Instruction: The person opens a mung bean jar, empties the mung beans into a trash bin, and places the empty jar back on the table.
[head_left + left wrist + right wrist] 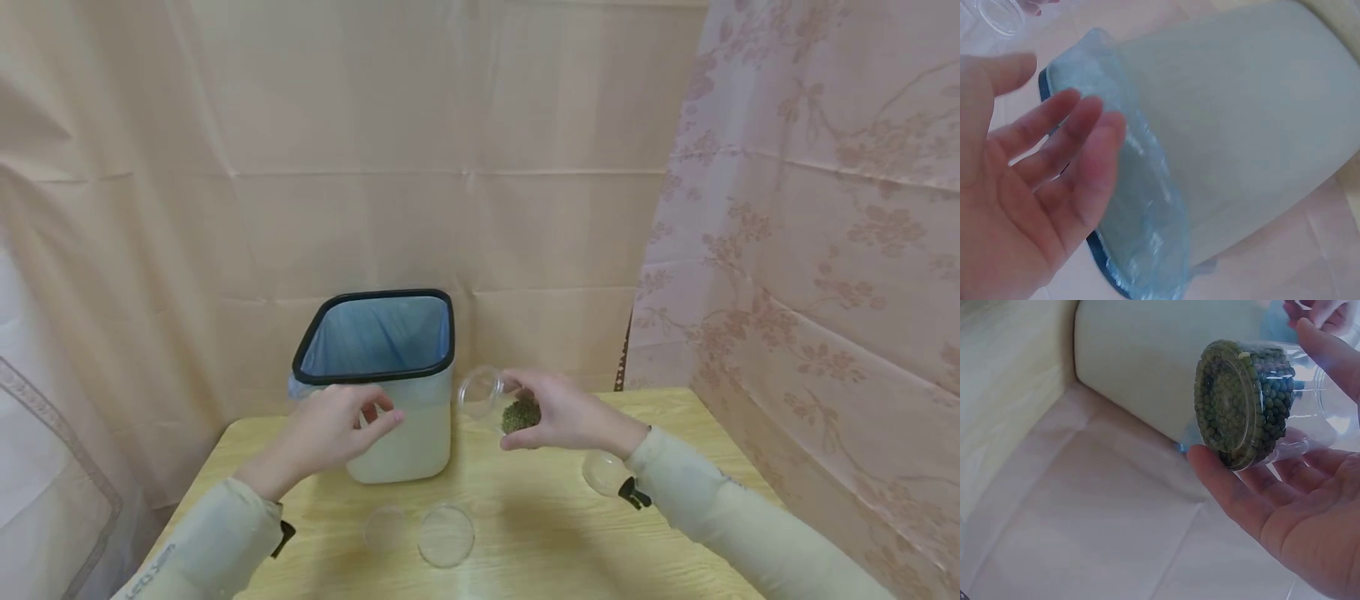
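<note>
A clear plastic jar (pixel 482 392) lies tilted in the grip of my right hand (pixel 566 410), its mouth pointing left. Green beans (pixel 1222 403), which look like mung beans, sit packed at the jar's base in the right wrist view. Thumb and fingers curve around the jar's side, above the table. My left hand (pixel 330 429) hovers in front of the bin (pixel 405 437), fingers loosely bent and holding nothing. In the left wrist view its fingertips appear before the blue liner (pixel 1147 206) folded over the bin's rim.
Two clear round pieces, a fainter disc (pixel 385 529) and a larger ring-edged lid (pixel 446 536), lie on the wooden table (pixel 555 542) near its front. Another clear round container (pixel 602 473) stands beside the right sleeve. Beige curtain (pixel 525 208) hangs behind the bin.
</note>
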`<state>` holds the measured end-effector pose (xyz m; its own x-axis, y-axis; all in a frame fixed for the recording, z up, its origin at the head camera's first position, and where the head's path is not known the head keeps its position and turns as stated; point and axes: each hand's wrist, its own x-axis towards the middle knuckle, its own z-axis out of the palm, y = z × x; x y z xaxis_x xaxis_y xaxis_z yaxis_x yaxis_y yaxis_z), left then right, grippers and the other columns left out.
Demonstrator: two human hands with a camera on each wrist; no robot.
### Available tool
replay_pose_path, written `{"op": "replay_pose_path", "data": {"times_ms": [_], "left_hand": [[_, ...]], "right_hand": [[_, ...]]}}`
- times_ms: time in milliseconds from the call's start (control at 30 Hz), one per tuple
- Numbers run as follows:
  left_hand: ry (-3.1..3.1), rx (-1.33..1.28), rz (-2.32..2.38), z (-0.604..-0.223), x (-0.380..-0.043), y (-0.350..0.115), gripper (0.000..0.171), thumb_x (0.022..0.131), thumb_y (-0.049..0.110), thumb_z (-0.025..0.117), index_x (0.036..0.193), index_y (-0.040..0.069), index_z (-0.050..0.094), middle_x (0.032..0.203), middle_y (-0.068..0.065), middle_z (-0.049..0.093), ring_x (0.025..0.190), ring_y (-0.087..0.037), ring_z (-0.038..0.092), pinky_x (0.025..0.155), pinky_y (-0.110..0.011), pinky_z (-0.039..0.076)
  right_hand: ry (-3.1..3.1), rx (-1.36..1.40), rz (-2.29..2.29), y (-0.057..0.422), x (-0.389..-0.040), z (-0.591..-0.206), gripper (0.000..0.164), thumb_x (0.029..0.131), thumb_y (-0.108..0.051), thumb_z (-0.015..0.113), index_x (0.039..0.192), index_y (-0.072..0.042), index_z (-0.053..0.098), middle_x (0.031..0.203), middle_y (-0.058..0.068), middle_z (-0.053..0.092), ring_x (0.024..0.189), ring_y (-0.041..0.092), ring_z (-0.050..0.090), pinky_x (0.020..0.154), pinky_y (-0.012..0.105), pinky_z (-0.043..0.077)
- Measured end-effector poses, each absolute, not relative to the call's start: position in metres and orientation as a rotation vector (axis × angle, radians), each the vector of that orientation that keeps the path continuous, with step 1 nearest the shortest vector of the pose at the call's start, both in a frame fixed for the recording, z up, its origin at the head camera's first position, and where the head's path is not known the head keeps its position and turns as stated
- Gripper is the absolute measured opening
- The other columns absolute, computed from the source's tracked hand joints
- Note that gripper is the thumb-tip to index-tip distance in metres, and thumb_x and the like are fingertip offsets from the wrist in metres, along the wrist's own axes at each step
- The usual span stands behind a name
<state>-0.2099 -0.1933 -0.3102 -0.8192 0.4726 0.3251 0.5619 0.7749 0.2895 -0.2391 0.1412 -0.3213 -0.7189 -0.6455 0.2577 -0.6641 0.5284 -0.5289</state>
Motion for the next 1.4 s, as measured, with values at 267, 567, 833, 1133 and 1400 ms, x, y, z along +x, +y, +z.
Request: {"op": "replay_pose_path", "data": {"times_ms": [267,567,833,1133,1400], "left_hand": [[-2.667,-0.635,-0.476,-0.284,-0.214,-0.204,0.02,0.097,0.035,0.069,0.083,0.019,0.07,0.067,0.012,0.058,0.057,-0.005,0.051,0.056,-0.03,0.045],[-2.743,-0.527,-0.444,-0.259,-0.228,-0.23,0.026,0.099,0.035,0.064,0.085,0.014,0.07,0.069,0.005,0.06,0.059,-0.012,0.053,0.058,-0.034,0.047],[-2.787,-0.365,-0.434,-0.249,-0.238,-0.254,0.03,0.1,0.034,0.062,0.096,0.005,0.071,0.075,-0.001,0.065,0.063,-0.018,0.057,0.058,-0.036,0.049],[-2.886,-0.212,-0.508,-0.25,-0.251,-0.271,0.037,0.1,0.033,0.056,0.112,-0.002,0.064,0.105,-0.021,0.069,0.085,-0.032,0.065,0.069,-0.048,0.053],[-3.015,-0.09,-0.776,-0.255,-0.259,-0.276,0.046,0.105,0.028,0.044,0.129,-0.01,0.053,0.119,-0.03,0.062,0.08,-0.027,0.066,0.063,-0.036,0.058]], "right_hand": [[-2.741,1.076,0.832,0.135,-0.253,-0.299,0.07,0.075,-0.031,0.091,0.132,-0.006,0.059,0.124,0.008,0.066,0.112,0.028,0.065,0.098,0.042,0.05],[-2.781,1.016,0.786,0.125,-0.276,-0.281,0.08,0.078,-0.03,0.089,0.143,-0.004,0.051,0.133,0.011,0.062,0.119,0.032,0.062,0.101,0.045,0.048],[-2.817,0.971,0.722,0.116,-0.293,-0.269,0.084,0.079,-0.034,0.089,0.146,-0.004,0.048,0.137,0.014,0.06,0.125,0.032,0.059,0.104,0.047,0.046],[-2.783,0.934,0.62,0.104,-0.316,-0.262,0.087,0.08,-0.03,0.088,0.152,-0.007,0.043,0.138,0.015,0.06,0.128,0.033,0.056,0.107,0.049,0.043],[-2.811,0.896,0.524,0.093,-0.326,-0.259,0.087,0.081,-0.031,0.087,0.15,-0.003,0.043,0.14,0.015,0.057,0.127,0.033,0.055,0.108,0.048,0.042]]}}
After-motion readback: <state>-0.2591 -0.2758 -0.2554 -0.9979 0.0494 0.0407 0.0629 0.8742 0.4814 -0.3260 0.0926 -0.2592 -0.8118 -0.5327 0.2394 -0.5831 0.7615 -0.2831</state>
